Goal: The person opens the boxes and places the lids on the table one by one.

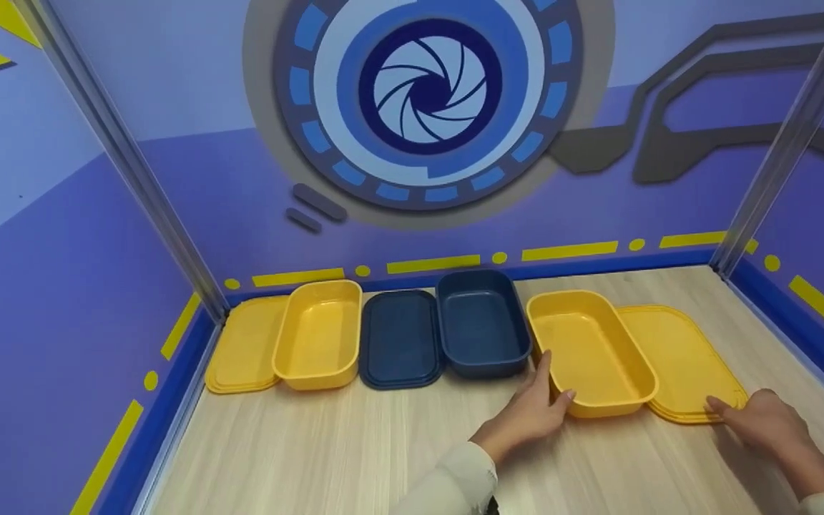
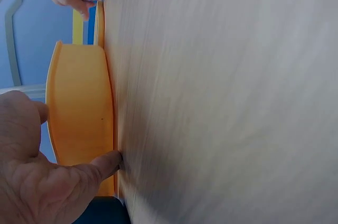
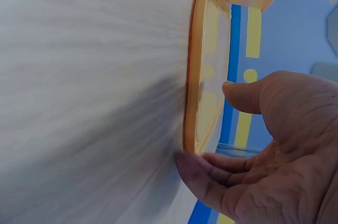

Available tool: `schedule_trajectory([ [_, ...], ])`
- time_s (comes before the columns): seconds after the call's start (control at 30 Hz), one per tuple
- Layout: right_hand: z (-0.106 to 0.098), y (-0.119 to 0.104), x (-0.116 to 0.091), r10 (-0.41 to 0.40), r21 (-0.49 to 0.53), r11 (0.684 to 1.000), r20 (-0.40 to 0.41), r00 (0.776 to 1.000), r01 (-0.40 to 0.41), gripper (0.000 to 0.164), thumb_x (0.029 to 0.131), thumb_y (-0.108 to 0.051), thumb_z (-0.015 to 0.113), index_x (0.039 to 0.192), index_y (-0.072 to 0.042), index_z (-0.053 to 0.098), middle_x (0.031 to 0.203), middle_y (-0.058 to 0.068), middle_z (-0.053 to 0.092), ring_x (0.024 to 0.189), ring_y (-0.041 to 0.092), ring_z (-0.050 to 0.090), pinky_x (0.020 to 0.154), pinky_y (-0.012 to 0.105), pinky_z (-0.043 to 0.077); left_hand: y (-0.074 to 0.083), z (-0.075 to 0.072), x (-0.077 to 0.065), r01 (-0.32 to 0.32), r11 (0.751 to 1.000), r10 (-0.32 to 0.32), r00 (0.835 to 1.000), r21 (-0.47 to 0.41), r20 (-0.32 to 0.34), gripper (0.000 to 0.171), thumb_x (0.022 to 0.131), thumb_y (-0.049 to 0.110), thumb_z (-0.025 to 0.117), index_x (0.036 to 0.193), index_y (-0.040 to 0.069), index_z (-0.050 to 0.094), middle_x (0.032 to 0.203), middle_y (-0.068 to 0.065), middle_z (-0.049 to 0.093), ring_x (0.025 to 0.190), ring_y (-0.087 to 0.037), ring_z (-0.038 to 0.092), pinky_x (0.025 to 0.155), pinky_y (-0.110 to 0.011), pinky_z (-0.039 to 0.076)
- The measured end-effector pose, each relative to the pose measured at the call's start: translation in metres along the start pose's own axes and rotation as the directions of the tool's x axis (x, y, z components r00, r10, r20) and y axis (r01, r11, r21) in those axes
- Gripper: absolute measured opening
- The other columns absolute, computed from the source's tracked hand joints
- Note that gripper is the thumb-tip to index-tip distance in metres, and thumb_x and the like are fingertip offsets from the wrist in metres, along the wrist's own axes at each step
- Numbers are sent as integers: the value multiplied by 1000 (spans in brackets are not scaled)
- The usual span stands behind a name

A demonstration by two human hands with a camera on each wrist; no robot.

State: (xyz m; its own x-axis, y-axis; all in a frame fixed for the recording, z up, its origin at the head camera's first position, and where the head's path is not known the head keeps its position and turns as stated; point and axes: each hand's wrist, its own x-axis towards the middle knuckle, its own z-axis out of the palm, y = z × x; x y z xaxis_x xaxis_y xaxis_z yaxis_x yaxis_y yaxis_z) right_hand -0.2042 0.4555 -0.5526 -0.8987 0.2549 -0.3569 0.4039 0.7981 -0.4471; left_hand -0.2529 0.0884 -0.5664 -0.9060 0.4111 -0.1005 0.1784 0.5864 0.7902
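Note:
A yellow rectangular container (image 1: 598,357) stands at the right of the row. My left hand (image 1: 530,411) is at its near left corner, the thumb at the front rim and a finger along the left side. In the left wrist view the fingers of my left hand (image 2: 53,176) touch the container's wall (image 2: 82,108). Beside it lies a flat yellow lid (image 1: 691,365), partly under the container's right edge. My right hand (image 1: 769,422) is at the lid's near right corner. In the right wrist view its thumb is over the lid (image 3: 211,65), other fingers by the edge.
Left along the row are a dark blue container (image 1: 483,322), a dark blue lid (image 1: 401,340), another yellow container (image 1: 319,329) and another yellow lid (image 1: 240,350). Walls with metal corner posts (image 1: 126,157) enclose the wooden table (image 1: 312,458).

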Motion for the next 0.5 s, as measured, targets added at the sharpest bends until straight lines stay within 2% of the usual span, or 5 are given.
schedule_trajectory([
  [0.13,7,-1,-1,9,42,999,28,1000,-11,58,100,-55,61,58,-16,53,53,-6,49,51,10,46,53,26,39,3,2,-2,20,999,-21,999,-33,-24,79,108,50,59,172,26,19,176,-9,34,160,-23,41,130,-40,38],
  [0.23,12,-2,0,8,67,998,-2,1000,-8,51,98,-50,66,63,-15,54,54,-6,51,52,11,48,53,26,39,4,3,-3,28,999,-29,999,-40,-40,79,107,51,59,172,27,21,177,-10,31,160,-24,40,130,-41,38],
  [0.33,15,-4,1,-20,67,998,-38,999,23,51,96,-50,71,80,-3,57,65,1,56,59,15,53,55,28,42,5,3,-3,32,999,-33,998,-26,-53,77,108,52,58,172,28,23,178,-12,26,161,-25,39,130,-41,37],
  [0.43,17,-8,4,-51,61,997,-39,998,54,75,93,-54,75,109,16,53,83,14,62,71,19,61,61,31,49,6,4,-1,21,1000,-20,997,7,-78,75,108,49,58,171,25,26,178,-15,25,160,-27,41,129,-40,38],
  [0.5,18,-12,7,-78,47,996,-36,996,80,90,94,-55,76,124,25,47,94,24,63,78,23,64,66,34,53,7,5,1,8,999,-3,994,38,-112,71,109,46,58,170,22,31,176,-16,30,158,-27,44,128,-40,40],
])
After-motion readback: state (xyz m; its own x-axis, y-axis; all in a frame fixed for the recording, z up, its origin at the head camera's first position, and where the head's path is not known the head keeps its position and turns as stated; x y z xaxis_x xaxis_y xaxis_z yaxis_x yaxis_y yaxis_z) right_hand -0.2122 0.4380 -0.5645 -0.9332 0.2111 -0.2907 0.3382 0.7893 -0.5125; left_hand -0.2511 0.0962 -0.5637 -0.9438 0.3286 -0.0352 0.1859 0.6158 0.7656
